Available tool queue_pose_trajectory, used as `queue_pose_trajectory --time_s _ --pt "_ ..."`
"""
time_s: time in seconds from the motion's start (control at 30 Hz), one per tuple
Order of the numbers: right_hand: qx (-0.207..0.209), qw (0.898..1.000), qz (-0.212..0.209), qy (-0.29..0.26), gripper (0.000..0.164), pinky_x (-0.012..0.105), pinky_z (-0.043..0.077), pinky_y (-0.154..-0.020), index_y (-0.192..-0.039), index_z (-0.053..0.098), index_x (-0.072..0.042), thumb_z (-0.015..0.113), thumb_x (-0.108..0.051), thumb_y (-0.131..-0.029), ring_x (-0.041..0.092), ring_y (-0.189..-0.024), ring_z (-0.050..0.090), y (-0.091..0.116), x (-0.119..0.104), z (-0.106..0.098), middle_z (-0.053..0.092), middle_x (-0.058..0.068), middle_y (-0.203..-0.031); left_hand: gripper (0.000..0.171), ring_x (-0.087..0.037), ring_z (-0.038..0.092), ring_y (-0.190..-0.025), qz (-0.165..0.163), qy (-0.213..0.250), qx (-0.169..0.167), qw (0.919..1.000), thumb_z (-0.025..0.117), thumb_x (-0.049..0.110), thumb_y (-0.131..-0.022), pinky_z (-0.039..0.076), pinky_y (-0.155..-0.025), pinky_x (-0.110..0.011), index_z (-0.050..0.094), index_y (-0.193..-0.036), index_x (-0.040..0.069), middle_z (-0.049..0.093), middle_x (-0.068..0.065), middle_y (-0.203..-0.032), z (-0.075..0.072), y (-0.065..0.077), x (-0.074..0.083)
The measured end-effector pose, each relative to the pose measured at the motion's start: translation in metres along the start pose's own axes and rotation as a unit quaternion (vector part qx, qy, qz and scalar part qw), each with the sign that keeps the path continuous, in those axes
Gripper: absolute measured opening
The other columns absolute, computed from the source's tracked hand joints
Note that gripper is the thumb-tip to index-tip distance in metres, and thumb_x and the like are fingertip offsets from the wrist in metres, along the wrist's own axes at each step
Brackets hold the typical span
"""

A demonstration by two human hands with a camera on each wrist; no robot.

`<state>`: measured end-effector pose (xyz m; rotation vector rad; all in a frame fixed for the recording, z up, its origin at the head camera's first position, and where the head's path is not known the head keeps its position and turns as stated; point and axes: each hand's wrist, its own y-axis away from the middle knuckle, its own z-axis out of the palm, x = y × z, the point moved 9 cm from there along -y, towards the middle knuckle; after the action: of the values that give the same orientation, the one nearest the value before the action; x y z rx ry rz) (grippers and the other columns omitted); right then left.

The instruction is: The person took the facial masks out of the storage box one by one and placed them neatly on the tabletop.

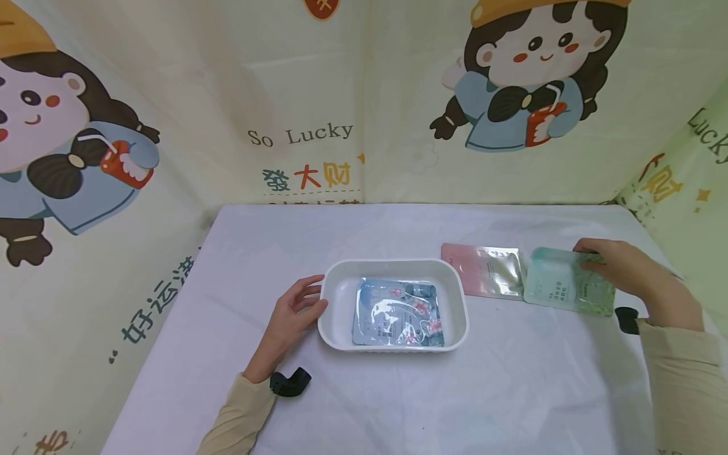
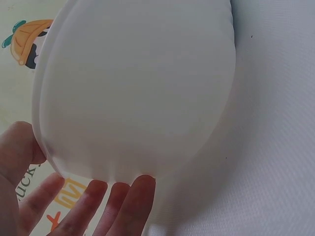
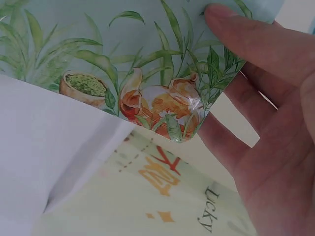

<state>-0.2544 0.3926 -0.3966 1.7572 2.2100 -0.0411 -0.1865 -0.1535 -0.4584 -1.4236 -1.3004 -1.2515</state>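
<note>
The green sachet (image 1: 567, 289) lies on the right of the table (image 1: 512, 392), its long axis running left to right, its left edge overlapping the pink sachet (image 1: 483, 270) beside it and its right end pointing toward the table's right edge. The right hand (image 1: 625, 270) holds that far right corner: in the right wrist view the thumb (image 3: 246, 37) presses on top of the sachet (image 3: 123, 59) while the other fingers (image 3: 231, 142) lie loosely spread beneath it, pinching the foil between them. Its printed face, with leaves and a teapot, shows to that camera. The white tray (image 1: 332, 309) sits near the middle of the table, long axis also left to right, with a blue sachet (image 1: 398, 313) lying flat inside. The left hand (image 1: 292, 316) rests against the tray's left end, fingers nearly straight and slightly apart; in the left wrist view the fingertips (image 2: 130, 196) touch the tray's outer wall (image 2: 138, 88), and the thumb lies by its rim.
</note>
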Motion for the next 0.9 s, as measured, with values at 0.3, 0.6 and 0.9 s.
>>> queue_pose_trajectory --time_s 0.3,0.6,0.9 --pt "0.008 1.0 -0.003 0.001 0.023 0.062 0.045 -0.085 -0.111 0.061 0.01 0.064 0.003 -0.089 0.044 -0.096 0.058 -0.009 0.013 0.011 0.064 0.031 -0.108 0.05 -0.033 0.062 -0.118 -0.005 -0.003 0.003 1.0 0.072 0.017 -0.092 0.057 -0.082 -0.028 0.055 -0.139 0.02 0.059 -0.013 -0.133 0.0 -0.001 -0.001" --pt "0.027 1.0 -0.004 0.009 0.028 0.066 0.04 -0.093 -0.114 0.061 0.014 0.065 0.004 -0.088 0.053 -0.108 0.055 -0.017 0.021 0.023 0.06 0.036 -0.116 0.05 -0.031 0.061 -0.119 -0.012 -0.006 0.006 0.9999 0.072 0.018 -0.092 0.057 -0.084 -0.028 0.055 -0.138 0.021 0.059 -0.012 -0.133 -0.001 0.0 -0.002" --pt "0.02 1.0 -0.006 -0.002 0.03 0.067 0.039 -0.096 -0.118 0.059 0.015 0.063 0.006 -0.09 0.055 -0.114 0.052 -0.023 0.021 0.03 0.058 0.038 -0.119 0.049 -0.031 0.061 -0.119 -0.003 -0.009 0.004 0.9999 0.072 0.018 -0.092 0.056 -0.086 -0.027 0.055 -0.138 0.019 0.059 -0.013 -0.133 -0.001 -0.001 -0.001"
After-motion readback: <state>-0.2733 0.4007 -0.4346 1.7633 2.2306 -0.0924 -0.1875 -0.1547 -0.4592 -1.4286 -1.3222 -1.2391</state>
